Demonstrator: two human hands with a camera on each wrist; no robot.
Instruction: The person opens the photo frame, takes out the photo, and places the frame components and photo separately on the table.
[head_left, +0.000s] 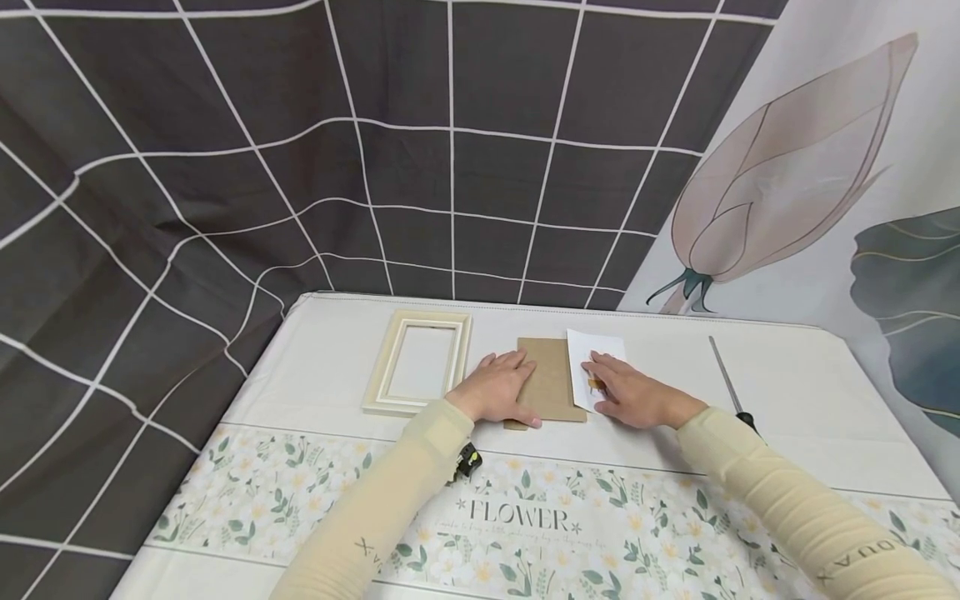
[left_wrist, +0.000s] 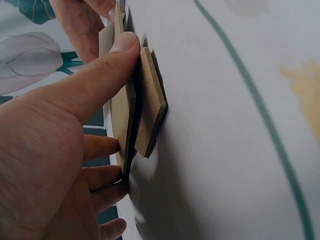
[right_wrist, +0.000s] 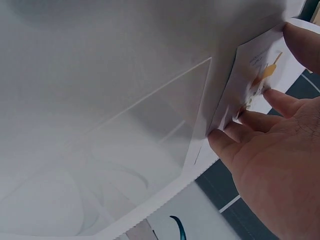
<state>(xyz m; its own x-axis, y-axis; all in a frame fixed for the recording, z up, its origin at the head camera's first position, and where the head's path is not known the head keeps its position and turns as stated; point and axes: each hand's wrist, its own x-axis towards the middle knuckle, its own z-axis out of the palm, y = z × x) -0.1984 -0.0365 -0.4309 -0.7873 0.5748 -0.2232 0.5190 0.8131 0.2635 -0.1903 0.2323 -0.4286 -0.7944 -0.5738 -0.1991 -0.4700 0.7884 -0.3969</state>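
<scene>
A brown backing board (head_left: 553,379) lies in the middle of the white cloth. My left hand (head_left: 497,389) holds it at its left side, thumb along the near edge and fingers spread at the left edge. Below the board, a small wooden flap (left_wrist: 151,107) sticks out beside the thumb in the left wrist view. With my right hand (head_left: 637,396) I hold a white printed sheet (head_left: 579,354) by its edges; it overlaps the board's right side. An orange and brown picture (right_wrist: 267,72) shows on the sheet. To the left of my left hand lies a cream picture frame (head_left: 380,379).
A clear pane (right_wrist: 165,125) lies flat beside the sheet in the right wrist view. Farther right is a screwdriver (head_left: 726,375) with a black handle. A black and yellow object (head_left: 468,461) sits by the left wrist. A dark checked curtain (head_left: 405,167) hangs behind the table.
</scene>
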